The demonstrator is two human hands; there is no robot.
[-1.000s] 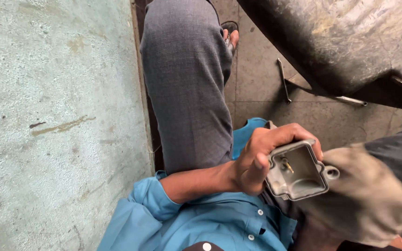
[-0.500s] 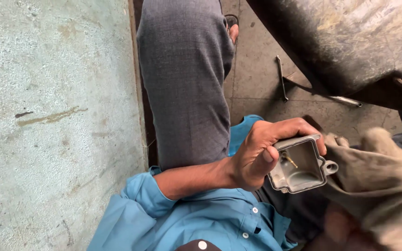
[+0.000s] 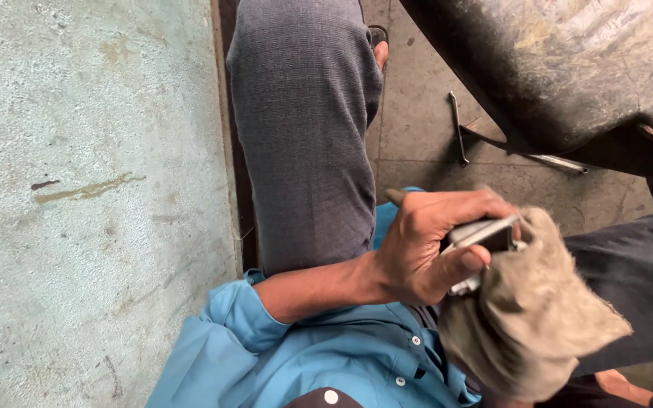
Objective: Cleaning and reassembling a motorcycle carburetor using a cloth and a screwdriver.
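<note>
The left hand (image 3: 425,245) pinches a small metal housing (image 3: 481,234) in its grip — a dirty rag (image 3: 530,317) covers the right hand, its grip hidden.

A small grey metal housing (image 3: 481,236) sits at centre right of the frame, tilted on edge so only its rim and one dark side show. A dirty tan rag (image 3: 538,317) — frayed, bunched thick — presses against its right side and covers the lower part, spreading down toward the lower right. Most of the housing is hidden.
</note>
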